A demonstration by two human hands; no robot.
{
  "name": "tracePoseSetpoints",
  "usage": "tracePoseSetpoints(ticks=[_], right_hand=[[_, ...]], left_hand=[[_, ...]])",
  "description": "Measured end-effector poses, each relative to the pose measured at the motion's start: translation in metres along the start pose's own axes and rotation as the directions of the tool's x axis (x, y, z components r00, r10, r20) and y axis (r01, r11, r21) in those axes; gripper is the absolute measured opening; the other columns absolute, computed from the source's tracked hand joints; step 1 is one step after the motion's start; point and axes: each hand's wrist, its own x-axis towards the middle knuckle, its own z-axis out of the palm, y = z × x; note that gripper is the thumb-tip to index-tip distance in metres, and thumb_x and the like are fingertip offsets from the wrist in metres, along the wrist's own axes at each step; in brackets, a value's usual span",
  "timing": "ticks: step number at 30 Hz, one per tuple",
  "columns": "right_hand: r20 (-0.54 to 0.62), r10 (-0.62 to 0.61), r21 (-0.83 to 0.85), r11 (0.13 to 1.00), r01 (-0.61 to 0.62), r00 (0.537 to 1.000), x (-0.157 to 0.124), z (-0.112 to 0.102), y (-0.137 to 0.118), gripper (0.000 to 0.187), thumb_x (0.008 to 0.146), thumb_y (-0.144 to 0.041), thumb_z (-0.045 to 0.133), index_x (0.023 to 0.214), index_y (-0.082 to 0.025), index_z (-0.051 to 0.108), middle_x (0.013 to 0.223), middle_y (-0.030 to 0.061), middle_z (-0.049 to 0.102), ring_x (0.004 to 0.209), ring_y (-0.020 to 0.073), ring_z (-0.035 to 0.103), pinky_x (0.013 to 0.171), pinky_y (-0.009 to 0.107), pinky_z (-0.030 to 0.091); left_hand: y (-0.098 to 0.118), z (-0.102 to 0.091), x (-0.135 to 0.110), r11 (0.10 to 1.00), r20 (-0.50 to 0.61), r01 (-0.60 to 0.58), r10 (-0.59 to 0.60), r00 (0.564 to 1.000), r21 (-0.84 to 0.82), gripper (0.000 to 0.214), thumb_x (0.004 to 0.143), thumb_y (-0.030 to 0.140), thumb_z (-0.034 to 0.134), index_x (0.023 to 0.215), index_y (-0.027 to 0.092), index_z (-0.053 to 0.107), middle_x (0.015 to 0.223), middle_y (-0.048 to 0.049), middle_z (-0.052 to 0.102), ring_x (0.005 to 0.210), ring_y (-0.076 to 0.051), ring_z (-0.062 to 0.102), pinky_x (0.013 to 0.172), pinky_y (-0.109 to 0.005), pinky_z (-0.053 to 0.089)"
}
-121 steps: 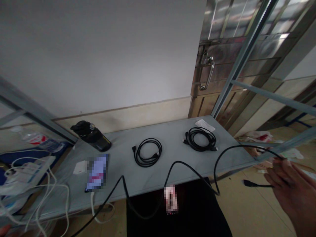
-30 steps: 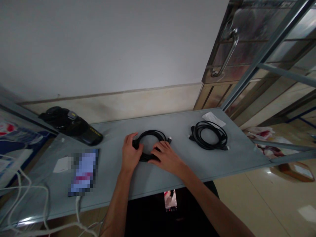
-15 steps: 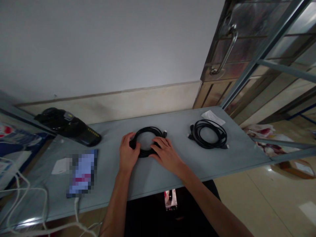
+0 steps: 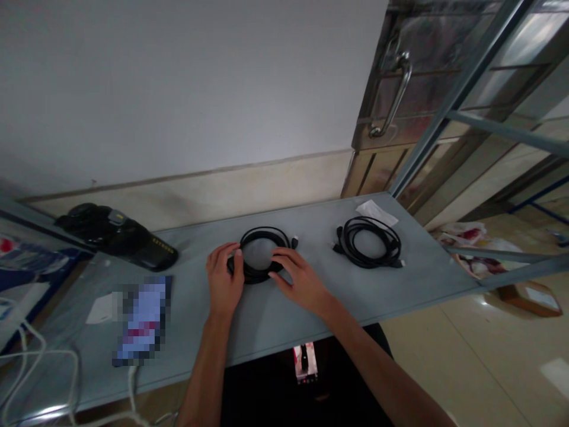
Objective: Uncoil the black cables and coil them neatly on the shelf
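left hand [image 4: 224,279] curled around coiled black cable [image 4: 258,264], fingers gripping its left side, right hand [image 4: 299,279] spread, fingers resting on coil's right side, both on grey metal shelf [image 4: 284,314]

Bare forearms [image 4: 208,370], black top [image 4: 271,397] with blurred pale patch [image 4: 305,362]

We see a black cable [image 4: 262,231] and a second black cable [image 4: 355,237] — both plain — on the grey bench [image 4: 427,279], near a black bottle [image 4: 100,234] with yellow marks.
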Motion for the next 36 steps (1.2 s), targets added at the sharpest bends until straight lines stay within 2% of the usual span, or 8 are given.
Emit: tracePoseSetpoints(ticks=[3,6,9,12,15,19,29,36], right_hand=[[-0.084,-0.001,-0.111,0.994,-0.009,0.996,-0.01,-0.035,0.009,0.033,0.115,-0.028,0.065,0.148,-0.028,0.064,0.154,0.0117,0.068,0.148,0.0264,0.064,0.128,0.05,0.055],[-0.167,0.035,-0.342,0.935,-0.091,0.985,-0.031,-0.089,0.036,0.036,0.114,-0.033,0.066,0.149,-0.028,0.063,0.156,0.014,0.066,0.15,0.0328,0.06,0.127,0.059,0.052],[-0.202,0.131,-0.518,0.827,-0.219,0.971,-0.062,-0.142,0.069,0.055,0.109,-0.056,0.072,0.153,-0.023,0.061,0.152,0.0196,0.065,0.146,0.0409,0.06,0.123,0.066,0.051],[-0.212,0.184,-0.605,0.747,-0.277,0.96,-0.089,-0.171,0.093,0.068,0.106,-0.073,0.068,0.148,-0.021,0.064,0.14,0.0211,0.069,0.134,0.0438,0.064,0.114,0.066,0.054],[-0.147,0.2,-0.625,0.74,-0.247,0.969,-0.103,-0.175,0.102,0.058,0.109,-0.074,0.063,0.133,-0.022,0.07,0.126,0.0173,0.074,0.121,0.0405,0.068,0.109,0.06,0.056],[-0.058,0.212,-0.628,0.752,-0.201,0.976,-0.101,-0.17,0.103,0.047,0.116,-0.066,0.053,0.124,-0.024,0.071,0.116,0.0137,0.077,0.113,0.0372,0.07,0.102,0.054,0.055],[-0.136,0.193,-0.636,0.735,-0.235,0.972,-0.099,-0.171,0.098,0.053,0.12,-0.064,0.038,0.121,-0.021,0.068,0.112,0.0171,0.077,0.107,0.0369,0.073,0.095,0.05,0.055],[-0.231,0.19,-0.628,0.72,-0.295,0.954,-0.101,-0.171,0.102,0.048,0.121,-0.058,0.038,0.122,-0.021,0.067,0.108,0.0178,0.077,0.103,0.0366,0.073,0.094,0.05,0.058]], left_hand=[[0.001,-0.004,-0.001,1.0,-0.039,0.011,-0.011,0.999,0.006,0.027,0.118,0.04,0.053,0.125,0.022,0.073,0.126,-0.0149,0.077,0.123,-0.033,0.068,0.115,-0.057,0.052],[0.002,-0.005,-0.001,1.0,-0.074,0.004,-0.003,0.997,0.016,0.027,0.118,0.039,0.053,0.123,0.022,0.073,0.123,-0.0155,0.076,0.121,-0.033,0.068,0.113,-0.057,0.052],[0.002,-0.004,-0.002,1.0,-0.077,-0.014,0.015,0.997,0.009,0.024,0.118,0.038,0.054,0.121,0.022,0.072,0.121,-0.0148,0.076,0.119,-0.033,0.068,0.111,-0.055,0.053],[0.004,-0.003,-0.002,0.999,-0.059,-0.035,0.034,0.998,-0.016,0.022,0.117,0.036,0.055,0.121,0.023,0.071,0.12,-0.0136,0.076,0.117,-0.032,0.069,0.11,-0.054,0.054],[0.005,-0.002,-0.002,0.998,-0.034,-0.044,0.043,0.999,-0.037,0.02,0.117,0.036,0.056,0.122,0.024,0.071,0.12,-0.0126,0.076,0.118,-0.031,0.069,0.111,-0.052,0.054],[0.005,-0.003,-0.003,0.998,-0.04,-0.029,0.027,0.999,-0.055,0.021,0.117,0.036,0.055,0.121,0.023,0.071,0.12,-0.0119,0.075,0.117,-0.03,0.069,0.11,-0.051,0.056],[0.007,-0.007,-0.005,0.998,-0.063,-0.001,-0.003,0.998,-0.061,0.024,0.117,0.041,0.053,0.12,0.024,0.07,0.119,-0.0121,0.074,0.118,-0.03,0.07,0.11,-0.051,0.057],[0.005,-0.007,-0.006,0.998,-0.064,0.005,-0.009,0.998,-0.061,0.027,0.117,0.043,0.052,0.119,0.023,0.07,0.118,-0.0124,0.075,0.117,-0.03,0.07,0.11,-0.05,0.056]])
